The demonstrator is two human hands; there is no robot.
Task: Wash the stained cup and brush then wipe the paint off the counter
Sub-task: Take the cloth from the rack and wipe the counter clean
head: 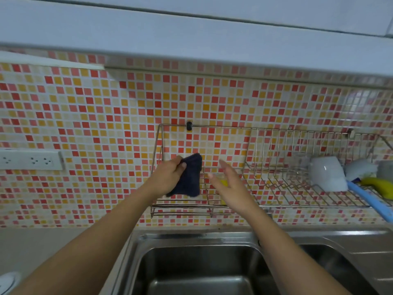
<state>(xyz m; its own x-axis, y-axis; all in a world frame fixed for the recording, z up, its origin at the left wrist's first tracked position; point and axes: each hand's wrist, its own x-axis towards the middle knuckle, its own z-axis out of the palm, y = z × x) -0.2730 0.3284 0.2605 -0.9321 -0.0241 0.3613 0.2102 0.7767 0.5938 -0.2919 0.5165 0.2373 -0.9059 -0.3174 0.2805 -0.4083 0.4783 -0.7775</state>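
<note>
My left hand [169, 175] is raised in front of the wall rack and grips a dark blue cloth [190, 177], which hangs down from my fingers. Just to its right, my right hand [228, 184] is held up with fingers spread and nothing in it. A white cup [326, 173] lies tilted on the wire dish rack [276, 188] at the right. Beside it a blue-handled brush [370, 200] rests on the rack, its handle pointing down to the right. A small yellow thing shows behind my right hand; I cannot tell what it is.
A steel sink [202, 271] with two basins lies below my arms. The grey counter [42, 248] runs to the left, with a white round object [7, 282] at its near corner. A socket strip [29, 160] is on the tiled wall. A yellow item [380, 186] lies at the rack's right end.
</note>
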